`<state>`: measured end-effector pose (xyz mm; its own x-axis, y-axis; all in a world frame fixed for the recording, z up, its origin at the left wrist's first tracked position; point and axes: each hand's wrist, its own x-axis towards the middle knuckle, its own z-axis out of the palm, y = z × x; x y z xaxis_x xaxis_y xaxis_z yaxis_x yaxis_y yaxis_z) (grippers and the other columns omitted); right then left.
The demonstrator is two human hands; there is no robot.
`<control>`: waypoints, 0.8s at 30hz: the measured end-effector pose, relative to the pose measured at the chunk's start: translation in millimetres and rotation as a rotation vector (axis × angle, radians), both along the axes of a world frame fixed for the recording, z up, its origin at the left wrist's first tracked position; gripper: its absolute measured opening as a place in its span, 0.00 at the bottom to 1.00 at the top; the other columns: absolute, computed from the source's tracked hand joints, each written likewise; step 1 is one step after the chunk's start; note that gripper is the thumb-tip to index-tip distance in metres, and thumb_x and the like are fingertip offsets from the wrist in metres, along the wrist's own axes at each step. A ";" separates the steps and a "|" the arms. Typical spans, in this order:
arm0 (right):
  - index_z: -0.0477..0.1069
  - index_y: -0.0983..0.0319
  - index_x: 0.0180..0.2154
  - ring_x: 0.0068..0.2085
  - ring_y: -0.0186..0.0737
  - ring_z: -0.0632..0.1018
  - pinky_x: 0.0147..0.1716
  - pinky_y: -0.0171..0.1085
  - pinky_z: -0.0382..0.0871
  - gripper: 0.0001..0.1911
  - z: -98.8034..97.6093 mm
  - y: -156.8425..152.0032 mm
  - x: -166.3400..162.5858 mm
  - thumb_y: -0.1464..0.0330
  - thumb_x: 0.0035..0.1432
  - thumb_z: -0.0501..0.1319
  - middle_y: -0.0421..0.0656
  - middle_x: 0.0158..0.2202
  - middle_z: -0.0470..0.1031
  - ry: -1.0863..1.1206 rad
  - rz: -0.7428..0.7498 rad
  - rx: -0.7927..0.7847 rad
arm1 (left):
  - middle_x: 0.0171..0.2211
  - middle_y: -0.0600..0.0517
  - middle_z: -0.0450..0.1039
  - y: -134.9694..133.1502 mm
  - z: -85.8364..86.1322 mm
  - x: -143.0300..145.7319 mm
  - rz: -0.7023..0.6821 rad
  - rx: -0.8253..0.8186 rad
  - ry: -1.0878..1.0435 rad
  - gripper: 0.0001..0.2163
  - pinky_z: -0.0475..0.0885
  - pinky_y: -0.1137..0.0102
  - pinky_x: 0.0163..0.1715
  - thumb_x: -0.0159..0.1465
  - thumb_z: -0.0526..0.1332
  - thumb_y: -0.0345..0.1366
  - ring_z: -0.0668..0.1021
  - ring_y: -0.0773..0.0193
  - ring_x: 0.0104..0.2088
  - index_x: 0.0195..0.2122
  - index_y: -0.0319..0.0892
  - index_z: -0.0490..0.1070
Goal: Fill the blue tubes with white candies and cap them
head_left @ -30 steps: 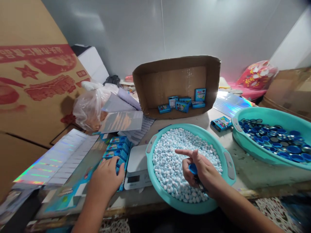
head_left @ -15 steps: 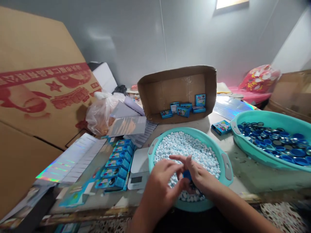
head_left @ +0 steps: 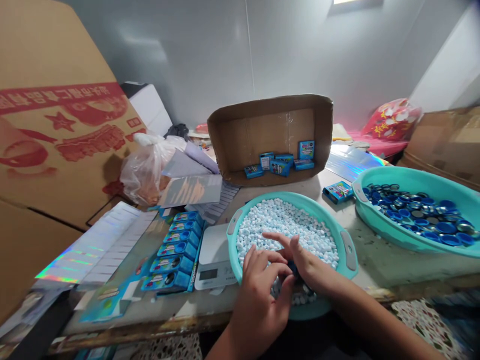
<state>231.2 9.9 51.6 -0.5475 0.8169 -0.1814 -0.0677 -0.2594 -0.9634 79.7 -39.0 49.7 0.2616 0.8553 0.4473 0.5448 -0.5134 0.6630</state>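
Both my hands meet over the near side of a teal basin [head_left: 347,250] full of small white and pale blue candies [head_left: 285,225]. My right hand [head_left: 309,267] pinches a small blue round tin [head_left: 293,270], its index finger stretched out to the left. My left hand [head_left: 258,295] curls its fingers against the same tin from the left, covering most of it.
A small white scale [head_left: 214,255] sits left of the basin, beside a row of blue packets [head_left: 174,250]. A second teal basin [head_left: 378,227] with blue tins stands at right. An open carton [head_left: 270,135] with blue boxes is behind. Big cardboard sheets lean at left.
My left hand left the blue packets by the scale and came right to join my right hand on the blue tin over the candy basin.
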 end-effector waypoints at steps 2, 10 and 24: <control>0.61 0.59 0.65 0.21 0.33 0.65 0.17 0.31 0.57 0.46 -3.3 2.2 -0.9 0.33 0.61 0.47 0.39 0.27 0.69 0.091 -0.021 -0.046 | 0.41 0.50 0.75 -0.9 0.7 -15.4 0.136 0.119 -0.022 0.05 0.62 0.54 0.60 0.69 0.57 0.29 0.76 0.60 0.46 0.40 0.47 0.69; 0.61 0.61 0.61 0.17 0.29 0.59 0.12 0.28 0.51 0.38 -4.4 8.4 -4.0 0.38 0.65 0.52 0.33 0.22 0.61 0.339 -0.176 -0.208 | 0.41 0.46 0.82 5.0 -15.6 -179.6 0.853 0.031 0.725 0.10 0.65 0.43 0.56 0.70 0.54 0.38 0.79 0.46 0.43 0.38 0.45 0.75; 0.69 0.58 0.54 0.15 0.28 0.60 0.13 0.28 0.53 0.32 -3.2 7.9 -5.3 0.40 0.65 0.54 0.33 0.21 0.61 0.292 -0.191 -0.249 | 0.43 0.41 0.81 -2.0 -44.0 -193.2 0.845 -0.093 0.843 0.15 0.46 0.32 0.64 0.62 0.60 0.47 0.78 0.42 0.48 0.41 0.42 0.76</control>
